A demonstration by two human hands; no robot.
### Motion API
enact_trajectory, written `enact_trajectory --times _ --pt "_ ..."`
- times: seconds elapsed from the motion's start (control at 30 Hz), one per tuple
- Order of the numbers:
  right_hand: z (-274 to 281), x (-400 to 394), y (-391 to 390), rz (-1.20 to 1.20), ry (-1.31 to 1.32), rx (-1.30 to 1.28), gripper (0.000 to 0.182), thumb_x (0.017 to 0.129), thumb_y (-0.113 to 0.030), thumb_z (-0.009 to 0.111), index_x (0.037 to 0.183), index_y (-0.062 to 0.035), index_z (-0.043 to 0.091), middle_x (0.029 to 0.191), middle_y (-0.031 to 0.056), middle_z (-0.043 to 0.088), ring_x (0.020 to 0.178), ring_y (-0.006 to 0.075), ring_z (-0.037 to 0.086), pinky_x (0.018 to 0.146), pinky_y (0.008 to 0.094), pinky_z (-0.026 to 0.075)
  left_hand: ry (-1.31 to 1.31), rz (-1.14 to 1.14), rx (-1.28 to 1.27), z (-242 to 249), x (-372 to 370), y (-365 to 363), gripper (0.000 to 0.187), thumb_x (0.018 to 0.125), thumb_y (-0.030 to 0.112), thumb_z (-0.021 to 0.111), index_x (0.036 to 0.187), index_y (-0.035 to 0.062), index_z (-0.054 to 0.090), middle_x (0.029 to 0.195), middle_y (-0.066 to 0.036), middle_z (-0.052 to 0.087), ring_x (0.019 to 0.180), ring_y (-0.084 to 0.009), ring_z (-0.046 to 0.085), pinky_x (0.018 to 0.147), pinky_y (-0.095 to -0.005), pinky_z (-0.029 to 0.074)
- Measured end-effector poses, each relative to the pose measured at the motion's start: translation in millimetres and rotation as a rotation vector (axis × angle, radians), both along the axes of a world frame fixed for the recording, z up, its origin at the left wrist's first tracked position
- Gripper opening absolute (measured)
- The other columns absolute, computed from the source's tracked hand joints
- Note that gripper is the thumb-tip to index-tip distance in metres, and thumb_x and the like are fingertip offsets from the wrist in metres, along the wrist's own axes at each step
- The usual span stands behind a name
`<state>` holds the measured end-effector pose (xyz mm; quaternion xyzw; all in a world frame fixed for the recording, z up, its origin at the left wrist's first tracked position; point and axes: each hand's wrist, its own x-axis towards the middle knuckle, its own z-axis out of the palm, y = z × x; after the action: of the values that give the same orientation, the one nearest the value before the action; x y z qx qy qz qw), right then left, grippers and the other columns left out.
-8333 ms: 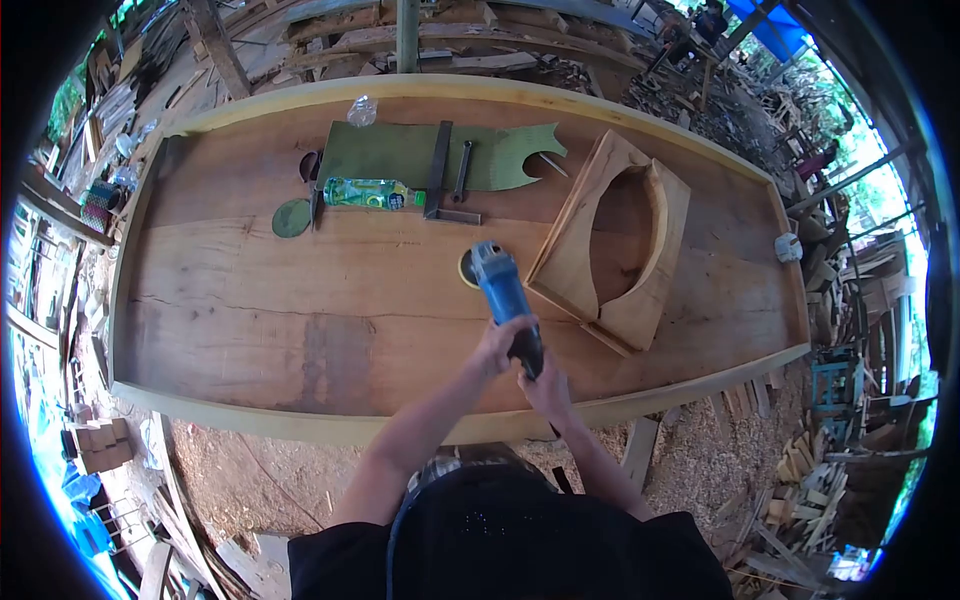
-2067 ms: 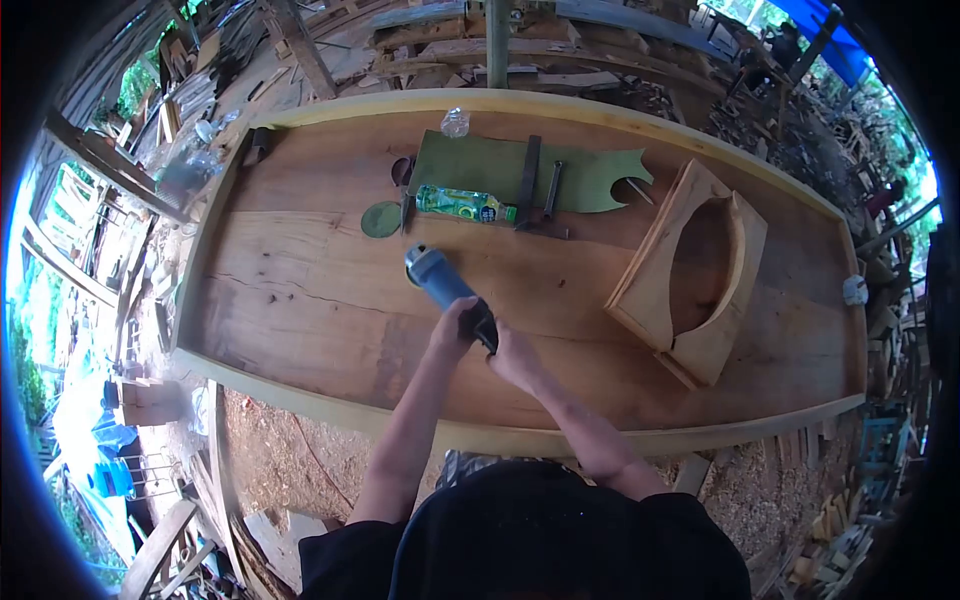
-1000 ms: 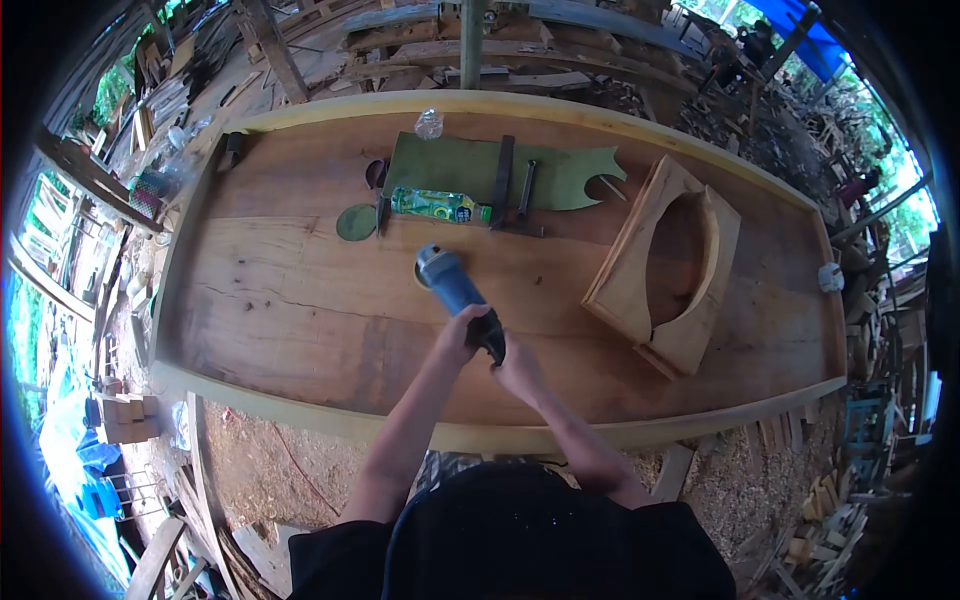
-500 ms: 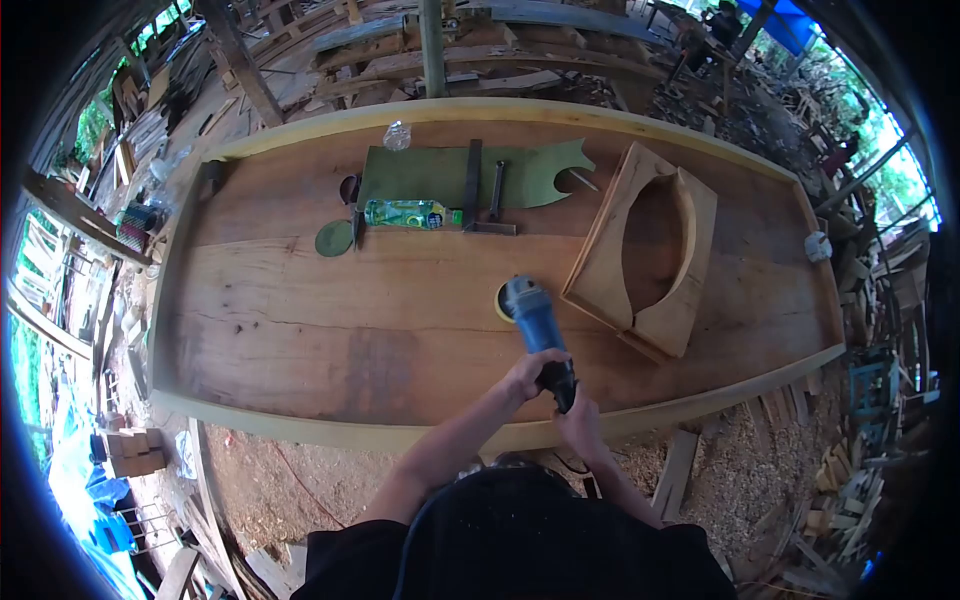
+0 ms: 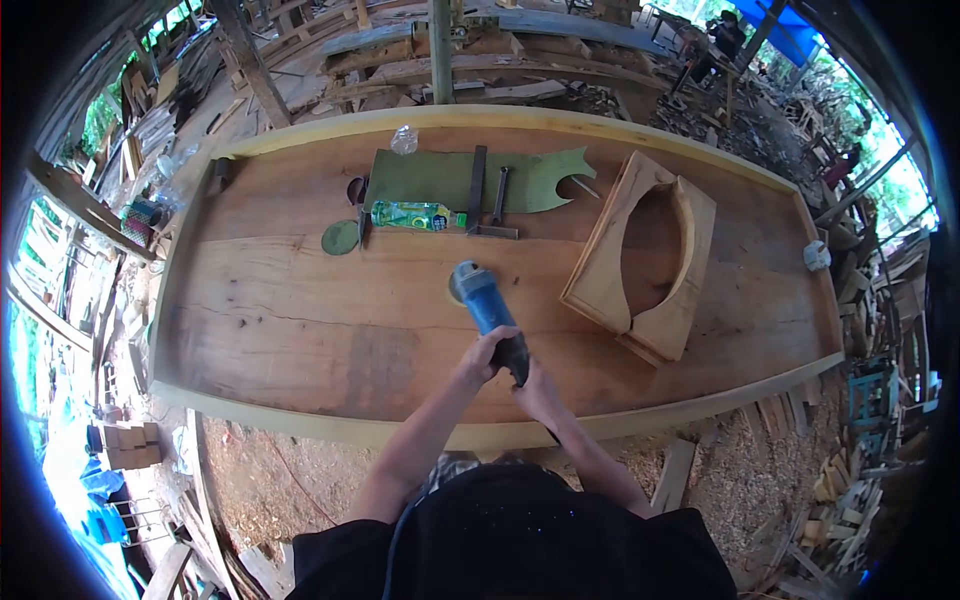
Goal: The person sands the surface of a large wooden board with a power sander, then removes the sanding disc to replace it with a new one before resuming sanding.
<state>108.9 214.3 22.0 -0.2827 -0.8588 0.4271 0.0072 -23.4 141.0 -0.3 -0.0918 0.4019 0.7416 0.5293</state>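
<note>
Angle grinder (image 5: 487, 305), gripped by our left hand (image 5: 484, 357) and right hand (image 5: 538, 390), sands the wooden tabletop (image 5: 300, 310), needing steady passes.

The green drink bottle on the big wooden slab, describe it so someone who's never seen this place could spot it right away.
Start at the wide wooden slab and go to its far side, where a flat green template lies. The bottle lies on its side along the template's near edge, just left of a metal square. It is the only clear plastic thing there with a bright green-and-yellow label.
</note>
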Motion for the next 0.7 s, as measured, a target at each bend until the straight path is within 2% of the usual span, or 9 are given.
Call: enact_trajectory --times 0.1,0.17,0.3,0.4,0.5,0.57,0.6,0.67,0.7 --pt "12 16 -12 0.090 0.005 -0.013 0.048 0.070 -0.004 0.067 0.112 -0.0006 0.045 0.088 0.0279 0.063 0.088 0.0463 0.061 0.072 0.0491 0.050 -0.001 0.089 -0.017 -11 22 -29 0.027 0.080 0.022 0.067 0.098 0.0050 0.057 0.086 -0.008 0.063 0.080 -0.0212 0.063 0.076 -0.0360 0.052" --pt "27 32 -9 0.187 -0.087 -0.061 0.051 0.070 -0.008 0.069 0.114 -0.0015 0.045 0.086 0.0282 0.063 0.087 0.0472 0.061 0.072 0.0496 0.049 -0.058 0.097 0.003 -2 43 -41 0.026 0.080 0.021 0.066 0.098 0.0049 0.057 0.086 -0.008 0.063 0.080 -0.0213 0.063 0.077 -0.0368 0.052" --pt "27 78 2 0.206 -0.089 -0.027 0.050 0.070 -0.008 0.069 0.114 -0.0024 0.045 0.085 0.0280 0.063 0.086 0.0472 0.061 0.072 0.0500 0.049 -0.185 0.099 0.019 17 83 -31 0.026 0.079 0.019 0.068 0.098 0.0039 0.059 0.088 -0.009 0.065 0.081 -0.0221 0.063 0.082 -0.0386 0.051" --pt "35 117 18 0.100 -0.130 0.032 0.049 0.070 -0.008 0.070 0.114 -0.0029 0.046 0.084 0.0275 0.063 0.085 0.0474 0.061 0.072 0.0506 0.049 -0.263 0.018 0.035 13 113 2 0.028 0.076 0.017 0.072 0.097 0.0037 0.060 0.089 -0.009 0.066 0.082 -0.0223 0.063 0.083 -0.0380 0.051" --pt "43 158 29 -0.018 -0.136 0.085 0.046 0.071 -0.010 0.067 0.111 -0.0011 0.047 0.085 0.0268 0.062 0.086 0.0455 0.061 0.073 0.0527 0.048 -0.248 -0.066 0.023 7 146 40 0.030 0.075 0.014 0.074 0.098 0.0034 0.059 0.087 -0.008 0.065 0.082 -0.0220 0.063 0.082 -0.0377 0.051" --pt "38 173 34 -0.191 -0.181 0.074 0.045 0.070 -0.010 0.067 0.110 -0.0012 0.048 0.086 0.0261 0.062 0.087 0.0453 0.061 0.072 0.0505 0.048 -0.168 -0.240 0.033 8 154 60 0.032 0.073 0.013 0.075 0.099 0.0034 0.059 0.086 -0.008 0.065 0.082 -0.0217 0.064 0.081 -0.0372 0.051" --pt "40 174 40 -0.187 -0.189 0.086 0.045 0.070 -0.010 0.067 0.110 -0.0012 0.048 0.086 0.0261 0.062 0.087 0.0453 0.061 0.072 0.0505 0.048 -0.175 -0.237 0.045 10 156 68 0.032 0.073 0.013 0.075 0.099 0.0034 0.059 0.086 -0.008 0.065 0.082 -0.0217 0.064 0.081 -0.0372 0.051" --pt "44 174 49 -0.268 -0.194 -0.079 0.045 0.069 -0.009 0.067 0.109 -0.0011 0.049 0.088 0.0258 0.061 0.089 0.0448 0.061 0.074 0.0487 0.048 -0.171 -0.258 -0.003 13 156 80 0.033 0.074 0.013 0.076 0.100 0.0036 0.058 0.087 -0.008 0.064 0.083 -0.0212 0.064 0.081 -0.0365 0.051" --pt "47 172 51 -0.265 -0.203 -0.071 0.045 0.069 -0.009 0.067 0.109 -0.0011 0.049 0.088 0.0258 0.061 0.089 0.0448 0.061 0.074 0.0487 0.048 -0.180 -0.255 0.004 12 156 79 0.033 0.074 0.013 0.076 0.100 0.0036 0.058 0.087 -0.008 0.064 0.083 -0.0212 0.064 0.081 -0.0365 0.051"
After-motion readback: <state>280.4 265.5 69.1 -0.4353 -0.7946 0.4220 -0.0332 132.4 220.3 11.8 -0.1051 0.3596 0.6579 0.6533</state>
